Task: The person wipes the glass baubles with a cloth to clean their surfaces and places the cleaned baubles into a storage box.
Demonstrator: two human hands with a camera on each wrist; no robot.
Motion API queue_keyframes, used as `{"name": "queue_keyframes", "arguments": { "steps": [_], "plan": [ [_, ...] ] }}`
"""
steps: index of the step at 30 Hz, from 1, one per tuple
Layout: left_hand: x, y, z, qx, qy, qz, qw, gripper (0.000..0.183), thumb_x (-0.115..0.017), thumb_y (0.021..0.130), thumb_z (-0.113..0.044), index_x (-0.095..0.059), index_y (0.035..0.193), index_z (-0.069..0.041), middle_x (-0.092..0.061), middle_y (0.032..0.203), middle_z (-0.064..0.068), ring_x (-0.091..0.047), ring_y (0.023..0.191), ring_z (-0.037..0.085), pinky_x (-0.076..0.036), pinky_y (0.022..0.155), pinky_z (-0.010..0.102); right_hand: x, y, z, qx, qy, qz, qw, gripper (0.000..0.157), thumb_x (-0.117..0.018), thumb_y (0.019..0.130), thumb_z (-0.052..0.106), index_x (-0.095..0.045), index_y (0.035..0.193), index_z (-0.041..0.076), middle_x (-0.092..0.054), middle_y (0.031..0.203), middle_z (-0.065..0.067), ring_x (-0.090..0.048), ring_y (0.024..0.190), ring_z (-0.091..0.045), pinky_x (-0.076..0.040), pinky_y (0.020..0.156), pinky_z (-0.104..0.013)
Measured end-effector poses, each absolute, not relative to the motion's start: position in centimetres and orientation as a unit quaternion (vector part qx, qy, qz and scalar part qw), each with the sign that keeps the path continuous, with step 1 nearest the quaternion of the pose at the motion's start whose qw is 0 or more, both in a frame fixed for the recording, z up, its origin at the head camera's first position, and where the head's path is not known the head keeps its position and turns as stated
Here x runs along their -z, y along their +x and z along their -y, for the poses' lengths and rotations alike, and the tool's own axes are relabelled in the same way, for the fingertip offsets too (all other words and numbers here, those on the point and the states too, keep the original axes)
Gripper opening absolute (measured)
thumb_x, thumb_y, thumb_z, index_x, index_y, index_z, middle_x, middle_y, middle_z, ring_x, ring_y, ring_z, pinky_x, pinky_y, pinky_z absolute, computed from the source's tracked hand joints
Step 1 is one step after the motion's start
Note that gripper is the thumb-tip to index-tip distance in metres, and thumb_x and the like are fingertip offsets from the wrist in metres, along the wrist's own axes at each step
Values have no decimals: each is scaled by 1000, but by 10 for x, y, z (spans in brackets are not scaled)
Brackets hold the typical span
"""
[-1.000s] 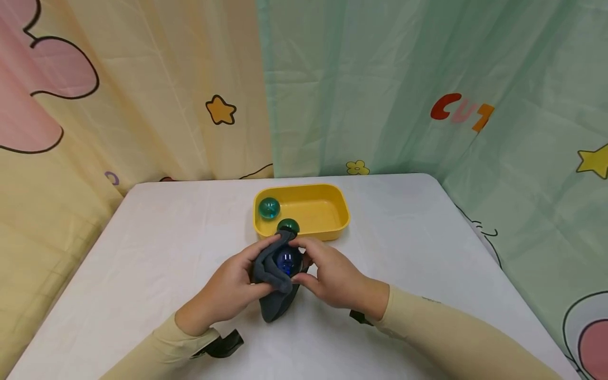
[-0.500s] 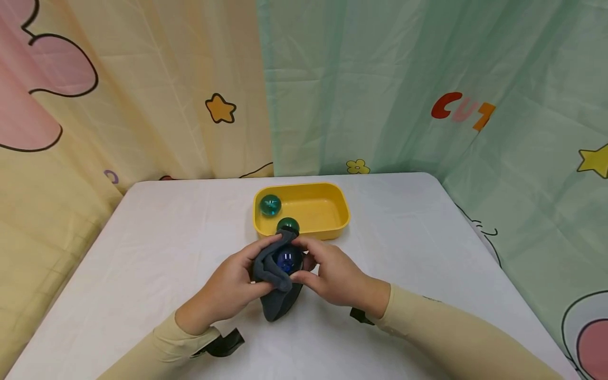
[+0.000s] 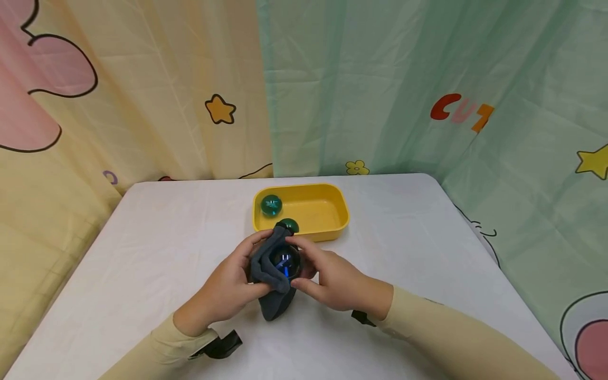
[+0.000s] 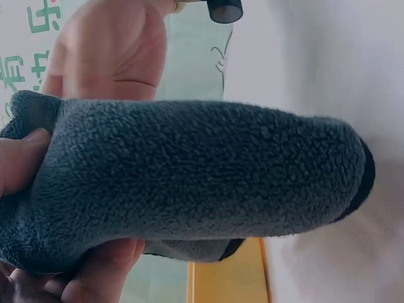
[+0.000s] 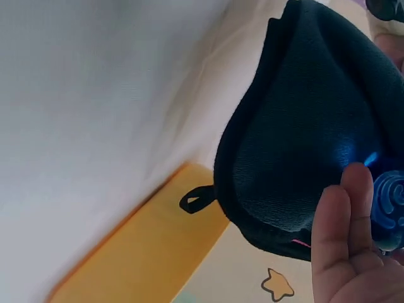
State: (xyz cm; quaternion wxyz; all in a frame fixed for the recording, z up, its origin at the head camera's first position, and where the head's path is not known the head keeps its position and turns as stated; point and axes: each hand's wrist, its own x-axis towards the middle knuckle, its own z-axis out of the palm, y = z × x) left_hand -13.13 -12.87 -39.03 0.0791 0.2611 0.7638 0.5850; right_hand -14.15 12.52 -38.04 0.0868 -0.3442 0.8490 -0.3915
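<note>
In the head view, my left hand (image 3: 228,282) grips a dark grey microfibre cloth (image 3: 274,307), bunched against a shiny dark blue glass ball (image 3: 286,261). My right hand (image 3: 332,277) holds the ball from the right, thumb and fingers around its side. The left wrist view shows the fuzzy cloth (image 4: 202,170) stretched between thumb and fingers. Seen from the right wrist, the cloth (image 5: 297,139) hangs with a small loop at its edge, and fingers (image 5: 334,221) lie against the blue ball (image 5: 390,202), which has a swirl pattern.
Just beyond the hands stands a yellow tray (image 3: 339,232) on a white-covered table (image 3: 404,221). A teal glass ball (image 3: 271,205) lies at its left end, and a green ball (image 3: 291,225) near its front side, partly hidden by the cloth. Printed curtains (image 3: 332,95) surround the table.
Both hands, cloth and blue ball have shifted slightly left, and the highlights on the ball differ. The teal ball has rolled slightly back and right in the tray.
</note>
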Motion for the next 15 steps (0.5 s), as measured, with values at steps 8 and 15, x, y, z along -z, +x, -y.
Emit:
{"name": "queue_keyframes", "arguments": {
  "steps": [8,15],
  "plan": [
    [387,-131,129,-568,251,-778,93,86,-82,88,-1,-40,161,-16,-56,155,12,-65,128,14,-55,100,21,380,-140,-123,300,-362,-882,32,69,-77,97,14,-43,156,11,-63,148,-9,-73,107,-13,-61,96,-28],
    [384,-128,126,-535,275,-796,64,88,-81,85,5,-42,160,-19,-58,154,10,-63,128,13,-54,102,20,385,-138,-125,354,-350,-866,47,62,-71,102,26,-40,151,3,-77,106,-3,-63,80,-4,-58,74,-24]
  ]
}}
